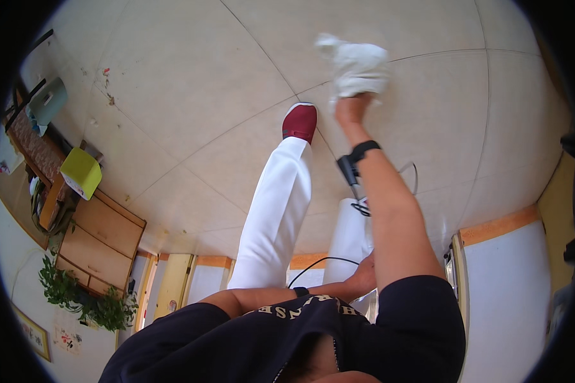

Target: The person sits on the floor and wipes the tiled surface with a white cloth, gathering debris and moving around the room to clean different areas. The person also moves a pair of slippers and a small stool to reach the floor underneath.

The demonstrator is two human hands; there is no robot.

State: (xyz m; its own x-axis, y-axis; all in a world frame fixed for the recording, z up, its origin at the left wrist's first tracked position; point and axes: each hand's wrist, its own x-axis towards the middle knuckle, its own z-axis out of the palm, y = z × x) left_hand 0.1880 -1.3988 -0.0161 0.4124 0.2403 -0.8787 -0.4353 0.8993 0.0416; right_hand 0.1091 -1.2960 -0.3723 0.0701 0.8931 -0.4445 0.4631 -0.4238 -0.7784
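Note:
A white cloth [362, 67], blurred at its far corner, is bunched over the fingers of my right hand [354, 107]. The cloth is against or just above the tiled floor [211, 95]; which one I cannot tell. A black wrist strap with a small box [349, 167] and a cable sits on my right wrist. My left hand [364, 274] lies across my body by the white trouser leg [342, 234] on the right, its fingers partly hidden behind my right forearm. In front of me, a dark red shoe [300, 122] stands on the floor left of the cloth.
Small scraps of debris [108, 81] lie on the floor at the left. A yellow-green bin [81, 172] stands near a wooden drawer cabinet [100, 234] with a leafy plant [81, 294]. Farther up is a grey-blue plastic stool or container [48, 105]. White wall [508, 282] borders the right.

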